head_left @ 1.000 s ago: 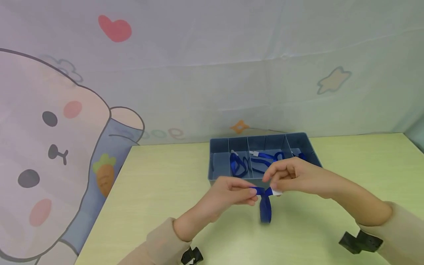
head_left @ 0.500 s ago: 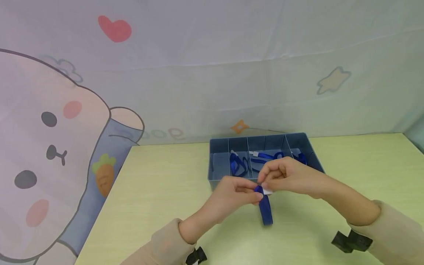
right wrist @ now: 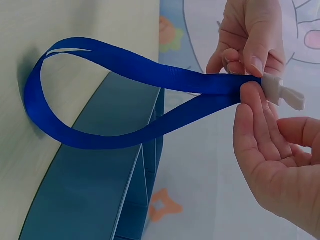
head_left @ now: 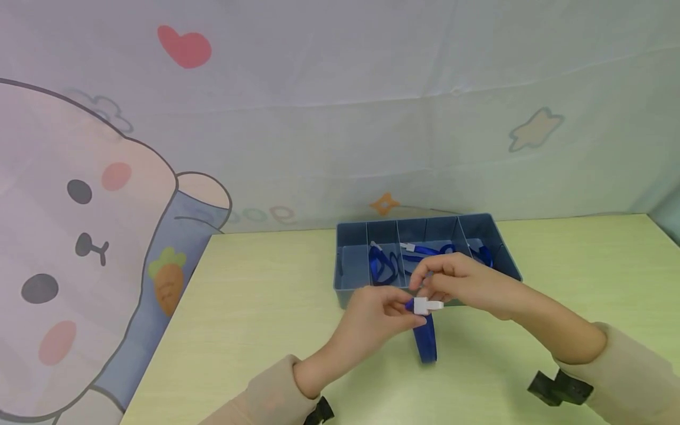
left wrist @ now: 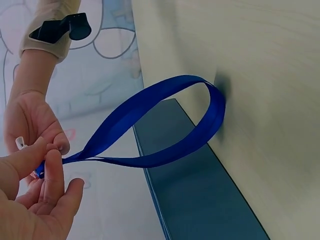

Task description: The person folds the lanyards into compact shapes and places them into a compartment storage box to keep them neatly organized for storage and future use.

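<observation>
A blue lanyard [head_left: 425,342] with a white plastic clip [head_left: 421,306] is held up in front of the tray, its strap hanging down in a loop. My left hand [head_left: 372,319] pinches the strap right beside the clip, thumb nearest the head camera. My right hand [head_left: 473,284] is on the other side; in the right wrist view its fingertips [right wrist: 251,90] touch the strap near the clip while the thumb stands apart from it. The clip's narrow tab [right wrist: 294,98] points away from the loop. In the left wrist view the fingers mostly hide the clip.
Behind the hands, a blue-grey divided tray [head_left: 346,297] stands on the pale yellow table [head_left: 255,307]. More blue lanyards lie in its compartments, one [head_left: 381,265] in the second from the left. A printed cloth [head_left: 319,118] hangs along the back.
The right hand has shifted left toward the left hand and let go of the white clip, which now shows in full. The strap ends, apart earlier, are together in the left fingers.
</observation>
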Tool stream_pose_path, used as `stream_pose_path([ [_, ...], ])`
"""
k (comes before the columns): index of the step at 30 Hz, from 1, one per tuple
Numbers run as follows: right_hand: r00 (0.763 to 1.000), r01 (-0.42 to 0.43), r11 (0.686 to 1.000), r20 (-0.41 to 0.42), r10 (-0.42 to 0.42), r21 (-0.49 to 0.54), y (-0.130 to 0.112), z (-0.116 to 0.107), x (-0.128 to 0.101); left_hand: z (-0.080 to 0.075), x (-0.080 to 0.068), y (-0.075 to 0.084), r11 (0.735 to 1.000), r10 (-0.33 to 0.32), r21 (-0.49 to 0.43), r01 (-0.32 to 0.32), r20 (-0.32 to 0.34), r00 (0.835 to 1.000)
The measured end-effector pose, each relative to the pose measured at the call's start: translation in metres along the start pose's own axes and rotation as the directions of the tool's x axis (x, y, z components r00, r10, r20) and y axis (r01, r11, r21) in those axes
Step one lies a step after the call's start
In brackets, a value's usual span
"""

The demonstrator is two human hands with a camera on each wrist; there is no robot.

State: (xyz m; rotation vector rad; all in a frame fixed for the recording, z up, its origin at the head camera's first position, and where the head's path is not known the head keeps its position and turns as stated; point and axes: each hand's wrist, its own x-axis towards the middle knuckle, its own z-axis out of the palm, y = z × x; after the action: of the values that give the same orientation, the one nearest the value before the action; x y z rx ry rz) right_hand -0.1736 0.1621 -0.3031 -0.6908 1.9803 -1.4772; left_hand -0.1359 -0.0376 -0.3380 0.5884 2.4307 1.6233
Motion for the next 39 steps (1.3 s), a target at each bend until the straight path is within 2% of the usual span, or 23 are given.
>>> stream_pose_path([
  [6, 1.0, 0.018, 0.999, 0.016, -0.018, 0.039, 0.003, -0.001, 0.002, 0.002, -0.001, 0.001, 1.0, 0.02, 0.01, -0.019, -0.013, 1.0],
  [12, 0.999, 0.048, 0.995, 0.013, -0.05, 0.087, 0.008, -0.002, 0.003, 0.0, 0.0, 0.001, 0.998, 0.016, -0.066, -0.016, -0.01, 1.0],
  [16, 0.997, 0.077, 0.993, -0.037, -0.074, 0.085, 0.017, -0.003, 0.001, -0.003, 0.0, 0.001, 0.994, -0.012, -0.113, 0.009, -0.026, 1.0],
  [20, 0.99, 0.101, 0.995, -0.104, -0.099, 0.016, 0.034, -0.001, -0.002, -0.007, 0.001, 0.002, 0.983, -0.086, -0.17, 0.075, -0.054, 0.995],
  [23, 0.983, 0.124, 0.99, -0.128, -0.132, -0.072, 0.048, 0.003, -0.002, -0.01, 0.002, 0.003, 0.973, -0.113, -0.211, 0.096, -0.069, 0.991],
  [28, 0.976, 0.124, 0.98, -0.16, -0.149, -0.157, 0.068, 0.009, 0.001, -0.013, 0.003, 0.005, 0.956, -0.096, -0.285, 0.069, -0.079, 0.992],
  [32, 0.979, 0.143, 0.979, -0.125, -0.161, -0.143, 0.077, 0.012, 0.005, -0.014, 0.003, 0.007, 0.94, -0.091, -0.335, 0.058, -0.084, 0.992],
  [36, 0.981, 0.19, 0.979, -0.028, -0.193, -0.069, 0.083, 0.014, 0.007, -0.017, 0.003, 0.009, 0.913, -0.095, -0.404, 0.059, -0.069, 0.993],
  [39, 0.974, 0.225, 0.974, 0.044, -0.224, -0.017, 0.087, 0.015, 0.006, -0.021, 0.003, 0.01, 0.889, -0.109, -0.453, 0.068, -0.065, 0.992],
])
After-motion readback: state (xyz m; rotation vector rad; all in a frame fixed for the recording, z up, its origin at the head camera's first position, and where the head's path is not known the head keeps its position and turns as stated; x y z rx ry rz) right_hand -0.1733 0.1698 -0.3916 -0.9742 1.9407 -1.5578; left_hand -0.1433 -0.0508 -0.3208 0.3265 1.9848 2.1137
